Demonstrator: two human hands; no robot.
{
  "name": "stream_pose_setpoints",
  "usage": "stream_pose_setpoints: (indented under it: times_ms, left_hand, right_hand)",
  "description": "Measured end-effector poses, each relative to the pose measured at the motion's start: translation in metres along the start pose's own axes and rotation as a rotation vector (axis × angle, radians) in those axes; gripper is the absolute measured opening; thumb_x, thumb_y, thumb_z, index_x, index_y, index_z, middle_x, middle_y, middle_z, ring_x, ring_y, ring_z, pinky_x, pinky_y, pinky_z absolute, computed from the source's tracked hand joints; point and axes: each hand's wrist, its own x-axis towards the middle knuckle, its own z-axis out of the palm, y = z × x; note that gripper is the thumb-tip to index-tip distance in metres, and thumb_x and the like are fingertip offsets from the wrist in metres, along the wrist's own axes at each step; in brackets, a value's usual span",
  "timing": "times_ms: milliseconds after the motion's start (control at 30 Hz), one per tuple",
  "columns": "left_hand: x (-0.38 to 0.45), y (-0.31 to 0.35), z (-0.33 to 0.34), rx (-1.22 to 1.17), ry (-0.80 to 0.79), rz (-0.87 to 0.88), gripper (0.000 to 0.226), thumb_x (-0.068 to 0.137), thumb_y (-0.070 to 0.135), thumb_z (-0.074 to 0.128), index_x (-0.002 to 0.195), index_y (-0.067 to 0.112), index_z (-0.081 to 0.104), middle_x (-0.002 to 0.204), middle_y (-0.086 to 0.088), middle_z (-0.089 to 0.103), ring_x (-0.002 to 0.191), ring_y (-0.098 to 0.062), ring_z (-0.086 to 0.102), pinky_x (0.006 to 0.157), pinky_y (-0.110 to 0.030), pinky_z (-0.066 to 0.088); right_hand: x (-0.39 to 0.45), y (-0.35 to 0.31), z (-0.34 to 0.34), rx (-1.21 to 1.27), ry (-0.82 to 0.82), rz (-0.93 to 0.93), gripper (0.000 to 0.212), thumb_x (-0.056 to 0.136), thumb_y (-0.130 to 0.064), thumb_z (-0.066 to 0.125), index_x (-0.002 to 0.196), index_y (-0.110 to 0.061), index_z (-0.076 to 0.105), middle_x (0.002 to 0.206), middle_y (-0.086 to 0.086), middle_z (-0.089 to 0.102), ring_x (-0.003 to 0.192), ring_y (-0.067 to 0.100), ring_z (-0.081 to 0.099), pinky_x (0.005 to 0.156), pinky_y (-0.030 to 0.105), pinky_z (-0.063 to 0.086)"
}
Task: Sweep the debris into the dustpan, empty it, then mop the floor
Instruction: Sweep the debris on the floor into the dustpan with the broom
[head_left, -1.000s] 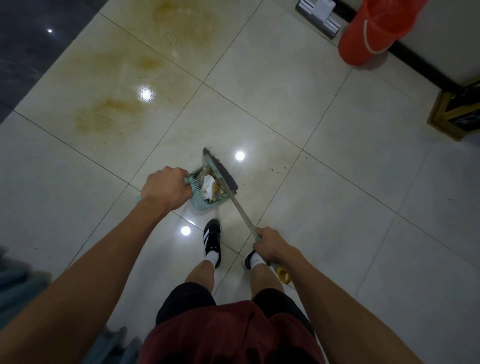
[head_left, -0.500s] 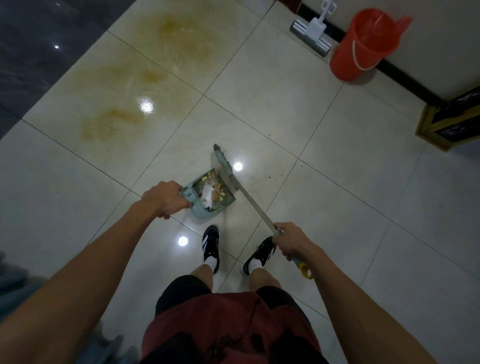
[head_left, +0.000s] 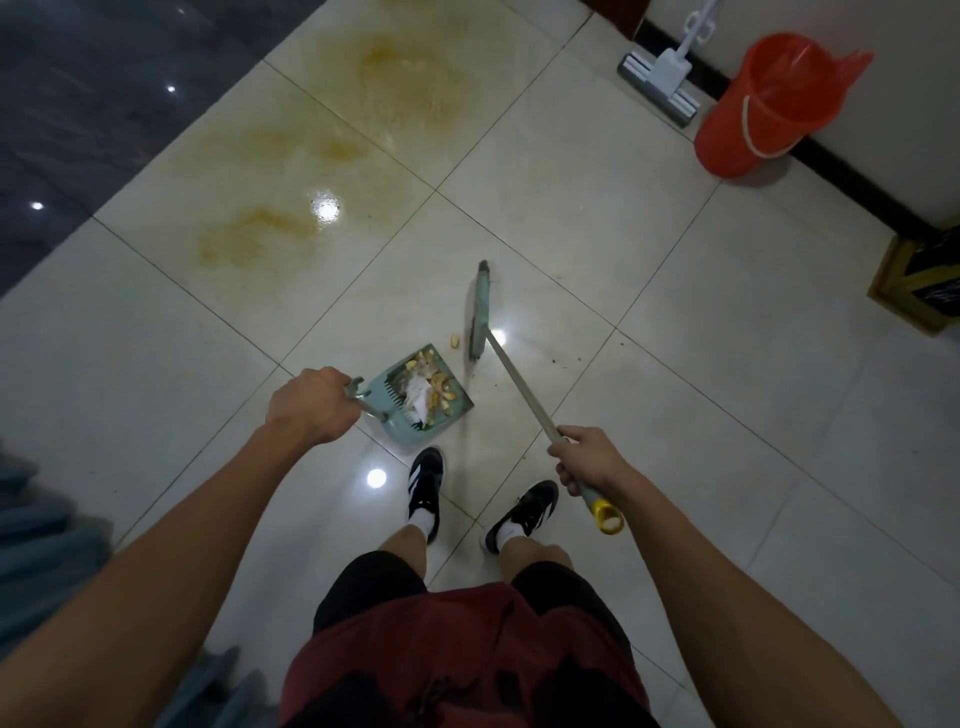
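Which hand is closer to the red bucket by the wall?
The right hand. It grips the broom handle on the bucket's side of the floor, though the red bucket stands far off. The left hand holds the dustpan, farther away.

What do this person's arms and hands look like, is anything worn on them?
Both forearms are bare all the way into view: no sleeves, gloves, watch or rings show. The left hand and right hand are uncovered. Lower down, dark red and black clothing shows.
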Motion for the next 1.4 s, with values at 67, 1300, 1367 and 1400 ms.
stream_pose_setpoints:
  times_ms: [67, 1300, 1367, 1400]
  left_hand:
    - [-0.003, -0.005, 0.003, -0.007, 0.014, -0.033, 0.016, 0.088, 0.035, 0.057, 0.078, 0.025, 0.064, 0.069, 0.003, 0.060, 0.062, -0.018, 0.059, 0.058, -0.026, 0.047]
    - [-0.027, -0.114, 0.009, 0.048, 0.017, -0.036, 0.027, 0.087, 0.042, 0.058, 0.097, 0.022, 0.072, 0.082, -0.003, 0.066, 0.070, -0.022, 0.062, 0.066, -0.032, 0.056]
    - [-0.028, -0.122, 0.011, 0.047, 0.019, -0.043, 0.025, 0.087, 0.042, 0.057, 0.095, 0.023, 0.072, 0.082, -0.003, 0.066, 0.070, -0.024, 0.063, 0.068, -0.034, 0.058]
    - [-0.029, -0.125, 0.012, 0.048, 0.018, -0.041, 0.025, 0.087, 0.041, 0.056, 0.094, 0.023, 0.072, 0.082, -0.004, 0.066, 0.070, -0.024, 0.063, 0.069, -0.035, 0.059]
  right_hand:
    - [0.005, -0.003, 0.005, 0.082, -0.014, -0.010, 0.056, 0.094, -0.004, 0.055, 0.149, -0.009, 0.045, 0.061, 0.011, 0.054, 0.045, 0.016, 0.048, 0.043, 0.026, 0.042]
    - [0.016, 0.006, 0.153, 0.310, 0.004, 0.009, 0.050, 0.100, -0.010, 0.044, 0.149, -0.020, 0.045, 0.067, 0.010, 0.050, 0.045, 0.014, 0.043, 0.040, 0.023, 0.038]
    - [0.029, -0.003, 0.164, 0.294, -0.015, 0.033, 0.050, 0.100, -0.013, 0.048, 0.149, -0.021, 0.045, 0.068, 0.011, 0.053, 0.045, 0.015, 0.044, 0.041, 0.023, 0.039]
    - [0.035, -0.007, 0.169, 0.292, -0.024, 0.048, 0.050, 0.100, -0.015, 0.049, 0.150, -0.021, 0.044, 0.067, 0.011, 0.054, 0.044, 0.015, 0.044, 0.041, 0.022, 0.039]
